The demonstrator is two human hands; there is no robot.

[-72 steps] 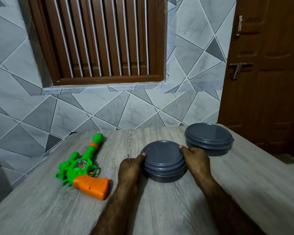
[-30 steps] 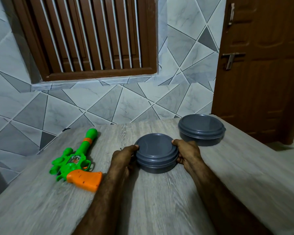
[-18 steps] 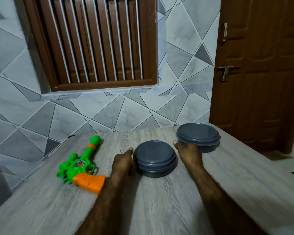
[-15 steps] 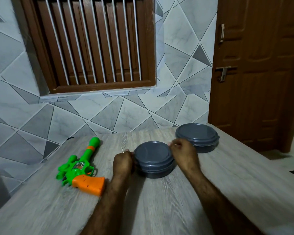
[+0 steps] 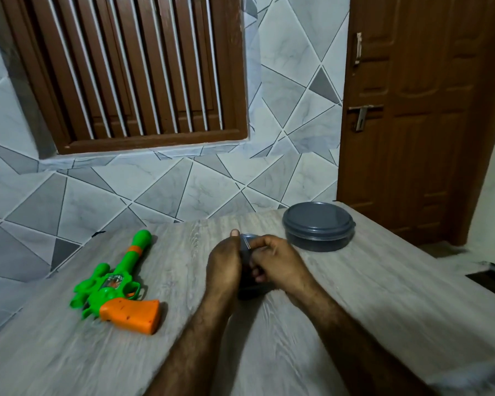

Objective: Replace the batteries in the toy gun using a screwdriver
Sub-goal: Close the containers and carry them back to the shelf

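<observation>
A person's left hand (image 5: 223, 265) and right hand (image 5: 279, 262) both curl round a small grey container (image 5: 251, 291) on the wooden bench (image 5: 355, 310), nearly hiding it, while the green and orange toy gun (image 5: 117, 284) lies untouched to their left and a larger grey lidded container (image 5: 317, 225) sits just behind

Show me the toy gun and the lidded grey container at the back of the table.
toy gun (image 5: 109, 295), head view, green body near the trigger.
lidded grey container (image 5: 317, 217), head view, top of its lid.

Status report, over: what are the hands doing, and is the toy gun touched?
Left hand and right hand grip the near grey tub. Toy gun untouched, lying left. Second tub behind.
</observation>
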